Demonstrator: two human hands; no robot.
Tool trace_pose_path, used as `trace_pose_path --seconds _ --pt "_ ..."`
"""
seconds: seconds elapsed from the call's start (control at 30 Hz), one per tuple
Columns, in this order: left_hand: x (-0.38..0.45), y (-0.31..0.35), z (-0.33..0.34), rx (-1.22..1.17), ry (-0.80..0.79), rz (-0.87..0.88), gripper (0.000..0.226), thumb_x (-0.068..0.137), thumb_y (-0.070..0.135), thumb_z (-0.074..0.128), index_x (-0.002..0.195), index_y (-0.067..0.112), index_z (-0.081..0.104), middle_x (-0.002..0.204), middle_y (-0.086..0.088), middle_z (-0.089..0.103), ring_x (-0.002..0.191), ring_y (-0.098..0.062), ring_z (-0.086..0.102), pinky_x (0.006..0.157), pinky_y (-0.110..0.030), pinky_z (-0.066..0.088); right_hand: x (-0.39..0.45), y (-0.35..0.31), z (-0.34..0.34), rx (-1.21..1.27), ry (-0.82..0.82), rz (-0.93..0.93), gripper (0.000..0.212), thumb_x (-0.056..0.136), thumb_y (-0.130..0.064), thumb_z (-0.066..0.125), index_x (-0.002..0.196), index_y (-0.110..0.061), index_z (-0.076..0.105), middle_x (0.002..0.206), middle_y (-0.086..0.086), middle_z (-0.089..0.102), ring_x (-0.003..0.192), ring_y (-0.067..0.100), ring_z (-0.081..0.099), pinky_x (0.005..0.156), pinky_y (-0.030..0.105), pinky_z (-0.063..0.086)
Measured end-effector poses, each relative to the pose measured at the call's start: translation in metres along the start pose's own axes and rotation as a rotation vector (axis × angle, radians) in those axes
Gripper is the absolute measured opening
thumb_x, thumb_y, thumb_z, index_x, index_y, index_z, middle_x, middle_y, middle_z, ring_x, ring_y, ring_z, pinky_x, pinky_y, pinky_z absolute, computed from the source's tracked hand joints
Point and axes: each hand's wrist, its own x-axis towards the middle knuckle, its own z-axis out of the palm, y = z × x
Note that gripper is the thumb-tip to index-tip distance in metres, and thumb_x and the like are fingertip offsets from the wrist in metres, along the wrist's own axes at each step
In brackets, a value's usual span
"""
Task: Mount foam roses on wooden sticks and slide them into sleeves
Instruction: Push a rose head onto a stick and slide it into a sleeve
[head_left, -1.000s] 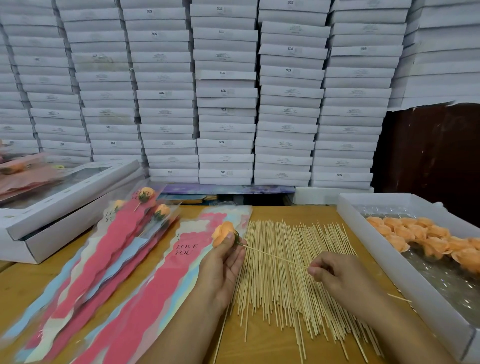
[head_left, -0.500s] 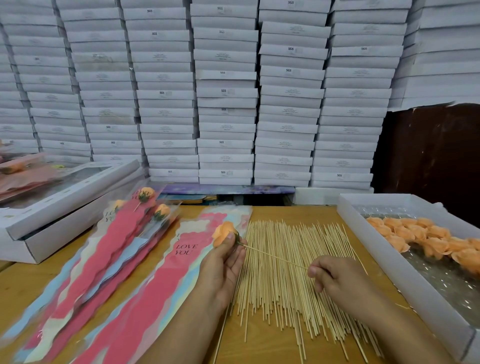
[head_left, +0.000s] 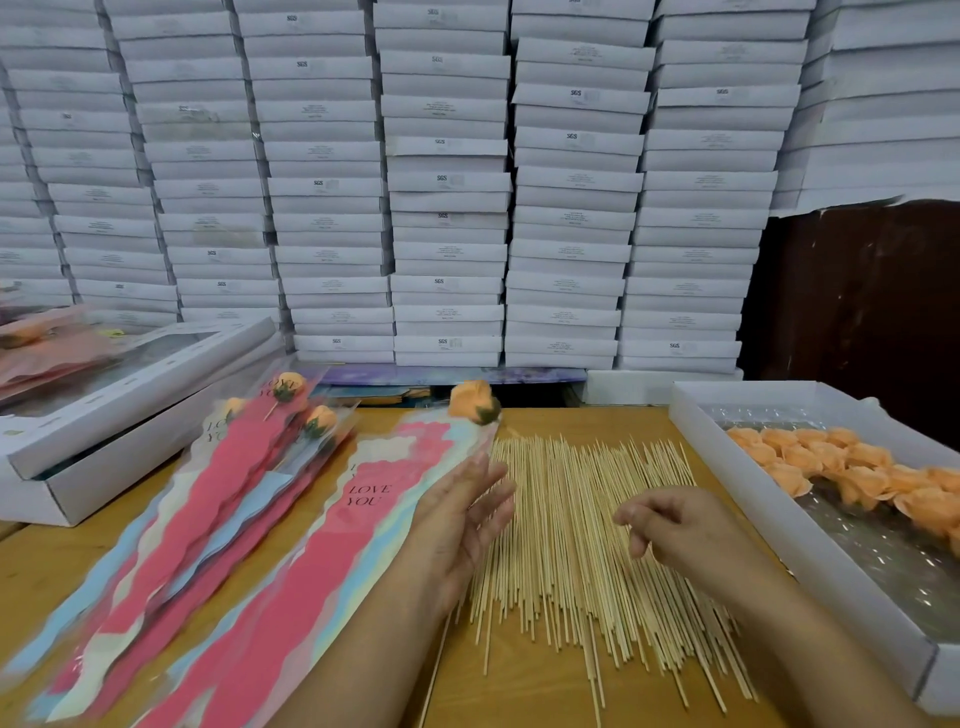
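Observation:
An orange foam rose (head_left: 472, 402) with a green base hovers, blurred, past the far end of the nearest "LOVE YOU" sleeve (head_left: 332, 545). A short piece of its stick shows below it, slanting toward my right hand (head_left: 670, 525). That hand has curled fingers, thumb and forefinger pinched together over the pile of wooden sticks (head_left: 587, 551). The rest of the stick is lost against the pile. My left hand (head_left: 462, 514) is off the rose, fingers straight, at the sleeve's right edge. More orange roses (head_left: 852, 467) lie in the white tray (head_left: 748, 483) on the right.
Sleeved roses (head_left: 291, 410) lie in a fan on the left of the wooden table (head_left: 524, 691). White boxes (head_left: 130, 395) sit at the far left. A wall of stacked white boxes (head_left: 447, 197) closes the back.
My left hand let go of the rose and opened. The rose swung away from me toward the far end of the sleeve. My right hand stayed over the stick pile.

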Motion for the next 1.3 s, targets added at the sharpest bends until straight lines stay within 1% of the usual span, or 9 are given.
trace_pose_path --seconds 0.23,0.37,0.5,0.6,0.8,0.93,1.03,1.17,1.3 --pt "-0.002 0.002 0.016 0.781 0.086 0.246 0.022 0.096 0.009 0.062 0.117 0.016 0.067 0.097 -0.005 0.074 0.068 -0.008 0.069 0.064 -0.022 0.057 0.008 0.003 -0.014 0.661 -0.029 0.19 0.026 0.088 0.0 0.058 0.112 0.003 0.065 0.077 0.01 0.069 0.051 0.009 0.055 0.038 0.017 0.041" --pt "-0.004 0.021 0.027 0.611 0.058 0.11 0.02 0.096 0.006 0.063 0.111 0.017 0.067 0.1 -0.006 0.076 0.069 -0.011 0.072 0.067 -0.026 0.06 0.008 0.005 -0.014 0.781 -0.096 0.231 0.04 0.077 -0.008 0.065 0.116 0.0 0.062 0.097 0.018 0.075 0.067 0.018 0.071 0.052 0.022 0.056" --pt "0.002 0.051 0.023 0.284 0.072 -0.078 0.02 0.096 0.0 0.057 0.113 0.008 0.063 0.091 -0.009 0.078 0.064 -0.014 0.073 0.055 -0.022 0.059 0.005 0.005 -0.011 0.8 -0.142 0.256 0.042 0.076 -0.008 0.066 0.117 -0.001 0.059 0.107 0.021 0.073 0.075 0.023 0.074 0.058 0.027 0.06" --pt "0.007 0.073 0.009 0.283 0.157 -0.086 0.015 0.096 -0.001 0.056 0.106 0.006 0.064 0.088 -0.011 0.075 0.058 -0.013 0.066 0.047 -0.02 0.055 0.004 0.004 -0.009 0.802 -0.156 0.273 0.042 0.077 -0.008 0.068 0.117 -0.001 0.059 0.106 0.021 0.073 0.077 0.025 0.074 0.059 0.029 0.061" --pt "0.019 0.101 -0.061 1.124 0.338 0.056 0.005 0.092 -0.001 0.064 0.087 0.001 0.065 0.076 -0.017 0.06 0.057 -0.02 0.048 0.053 -0.027 0.042 0.002 0.003 -0.006 0.783 -0.19 0.299 0.039 0.079 -0.011 0.068 0.117 -0.006 0.06 0.099 0.019 0.073 0.076 0.028 0.073 0.056 0.032 0.061" --pt "0.023 0.104 -0.102 1.702 0.398 -0.058 0.038 0.088 0.039 0.074 0.087 0.003 0.066 0.076 -0.007 0.062 0.065 -0.018 0.053 0.058 -0.029 0.04 0.001 0.002 -0.005 0.765 -0.198 0.285 0.039 0.079 -0.011 0.069 0.117 -0.005 0.06 0.097 0.018 0.073 0.075 0.027 0.072 0.059 0.034 0.061" --pt "0.031 0.1 -0.121 1.833 0.423 -0.131 0.053 0.078 0.057 0.078 0.09 0.01 0.057 0.091 -0.006 0.064 0.081 -0.02 0.057 0.07 -0.033 0.046 0.002 0.002 -0.005 0.768 -0.194 0.276 0.036 0.079 -0.009 0.069 0.114 -0.005 0.061 0.097 0.018 0.073 0.075 0.028 0.072 0.06 0.036 0.062" --pt "0.038 0.098 -0.13 1.883 0.477 -0.129 0.058 0.071 0.059 0.083 0.075 0.014 0.047 0.072 0.0 0.051 0.07 -0.017 0.05 0.058 -0.029 0.037 0.002 0.003 -0.006 0.768 -0.185 0.271 0.035 0.079 -0.009 0.07 0.113 -0.006 0.063 0.096 0.018 0.073 0.074 0.027 0.072 0.058 0.035 0.061" --pt "0.04 0.102 -0.132 1.889 0.491 -0.181 0.055 0.071 0.059 0.083 0.08 0.012 0.055 0.076 0.0 0.059 0.074 -0.017 0.056 0.057 -0.027 0.039 0.003 0.005 -0.005 0.76 -0.178 0.267 0.035 0.078 -0.009 0.07 0.112 -0.005 0.063 0.095 0.018 0.073 0.073 0.026 0.072 0.057 0.034 0.061"
